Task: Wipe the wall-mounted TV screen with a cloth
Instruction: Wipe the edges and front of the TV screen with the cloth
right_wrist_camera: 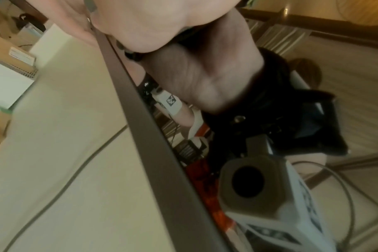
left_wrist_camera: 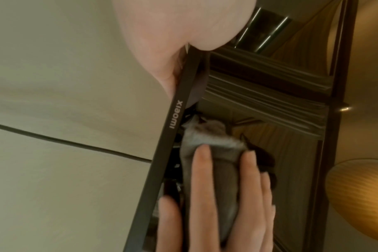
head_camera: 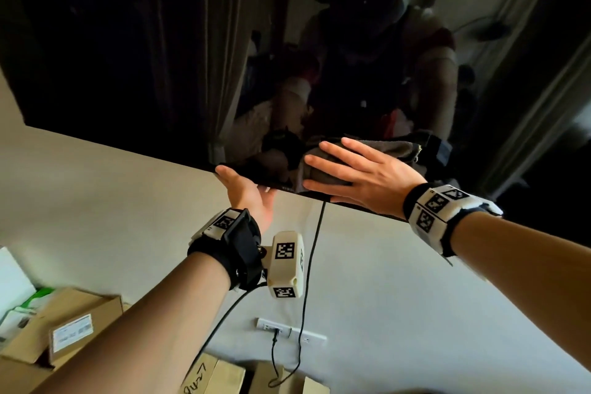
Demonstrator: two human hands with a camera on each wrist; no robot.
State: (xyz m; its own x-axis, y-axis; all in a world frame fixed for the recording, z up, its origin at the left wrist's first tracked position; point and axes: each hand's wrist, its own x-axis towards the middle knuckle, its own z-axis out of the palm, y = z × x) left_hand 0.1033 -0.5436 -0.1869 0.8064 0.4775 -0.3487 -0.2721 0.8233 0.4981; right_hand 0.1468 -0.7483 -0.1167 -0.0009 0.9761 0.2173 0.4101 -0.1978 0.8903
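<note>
Straight-fingered pressure is applied by the right hand [head_camera: 361, 174] to a grey towelling cloth [head_camera: 323, 177], held flat against the black wall-mounted TV screen [head_camera: 128, 41] near its lower edge, which is gripped by the left hand [head_camera: 248, 193].

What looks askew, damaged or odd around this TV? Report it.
Nothing stands out. The TV shows only room reflections, with no crack or streak visible. The right hand presses the cloth flat near the bottom edge, the left hand holds that edge, and a cable hangs slack below.
</note>
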